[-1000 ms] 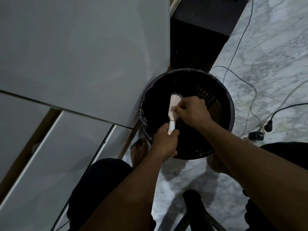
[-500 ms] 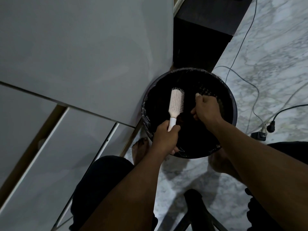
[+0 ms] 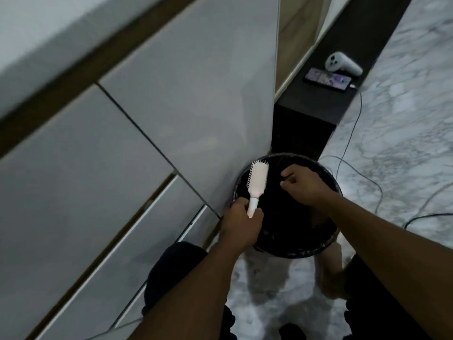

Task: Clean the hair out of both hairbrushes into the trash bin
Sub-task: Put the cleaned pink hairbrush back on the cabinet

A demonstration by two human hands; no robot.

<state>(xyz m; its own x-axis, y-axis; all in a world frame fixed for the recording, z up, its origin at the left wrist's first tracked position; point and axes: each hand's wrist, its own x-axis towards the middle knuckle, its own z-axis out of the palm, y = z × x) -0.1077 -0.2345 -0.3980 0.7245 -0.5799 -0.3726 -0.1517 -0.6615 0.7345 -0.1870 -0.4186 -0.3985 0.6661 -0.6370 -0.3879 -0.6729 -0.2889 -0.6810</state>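
Head view: a person's two bare forearms reach forward and down over a round bin on a marble floor (image 3: 404,133).
Knees: dark shorts at the bottom edge, one leg on each side of the arms.
Left hand (image 3: 241,223): fingers clenched round the handle of a pale pink paddle hairbrush (image 3: 257,181), at the bin's near-left rim.
Hairbrush: held over the left side of the bin, head pointing away from the person, its back mostly toward the camera, bristles showing along the left edge and the tip.
Right hand (image 3: 304,186): over the middle of the bin, apart from the brush, fingers curled into a loose fist with fingertips pinched together; whether any hair is between them cannot be told.
Trash bin (image 3: 329,241): black, lined with a dark bag, standing against the corner of a white cabinet (image 3: 147,143); inside too dark to read.
Cables (image 3: 353,133): thin leads trail across the floor right of the bin.
Dark ledge (image 3: 318,104): beyond the bin, carrying a lit phone (image 3: 327,79) and, just behind it, a white hair dryer (image 3: 343,63).
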